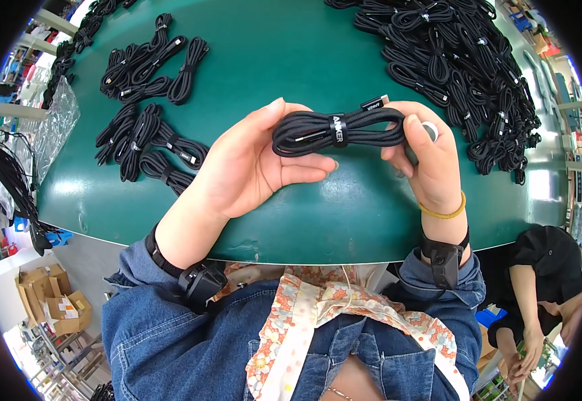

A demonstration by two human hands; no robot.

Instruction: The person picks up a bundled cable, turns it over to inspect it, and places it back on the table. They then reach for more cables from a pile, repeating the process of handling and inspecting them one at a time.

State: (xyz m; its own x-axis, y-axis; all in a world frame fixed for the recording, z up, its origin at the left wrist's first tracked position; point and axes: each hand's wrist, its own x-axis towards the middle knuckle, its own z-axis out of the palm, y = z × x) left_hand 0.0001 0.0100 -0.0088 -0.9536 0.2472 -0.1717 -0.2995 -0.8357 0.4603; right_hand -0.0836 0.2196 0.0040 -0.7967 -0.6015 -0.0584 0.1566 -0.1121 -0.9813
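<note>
A black braided charging cable (297, 125), coiled into a flat bundle with a black strap round its middle, is held level in front of me over the table. My left hand (244, 150) cradles the bundle's left end, thumb raised and other fingers behind and below it. At the right end, my right hand (431, 147) pinches the loops between thumb and fingers. A metal-tipped plug (374, 103) sticks up behind the bundle near the right fingers. Something small and grey (430, 131) shows at my right hand; its kind is unclear.
Several coiled black cables (150, 73) lie in groups on the left of the green table (291, 53). A large heap of similar cables (451, 60) covers the far right. Clear plastic film (60, 120) hangs at the left edge. Another person's hands (528, 351) show at the lower right.
</note>
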